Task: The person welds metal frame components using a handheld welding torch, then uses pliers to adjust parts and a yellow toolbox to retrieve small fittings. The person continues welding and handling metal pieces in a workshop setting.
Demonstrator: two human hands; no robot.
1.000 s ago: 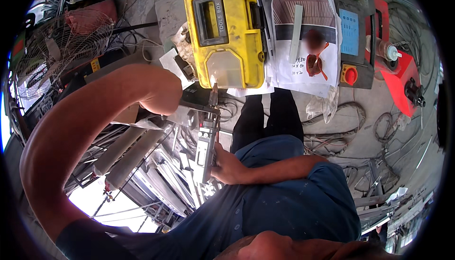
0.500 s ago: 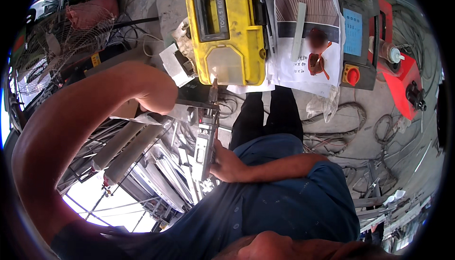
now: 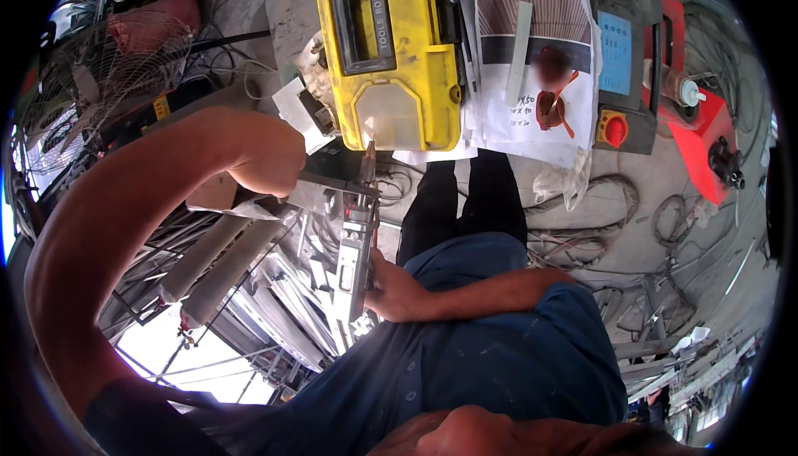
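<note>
Holding in the right hand [image 3: 395, 291]: clamping the fingers around the near part of a long grey caliper [image 3: 350, 269].
Caliper: lying just left of the right fingers, pointing its measuring end away from the body.
Left hand [image 3: 270, 161]: curling at the end of a bent arm, hiding the fingertips; cannot tell whether pinching or only touching.
Dark metal bar [image 3: 337, 182]: running from beside the left fingers to the caliper's far end.
Yellow toolbox [image 3: 416, 82]: sitting beyond the right fingers.
Papers [image 3: 499, 133]: lying beyond and right of the right fingers, bearing a pale strip [image 3: 519, 53] and sunglasses [image 3: 549, 108].
Control box [image 3: 632, 82]: standing farther right of those fingers, showing two green lights and a red knob [image 3: 613, 129].
</note>
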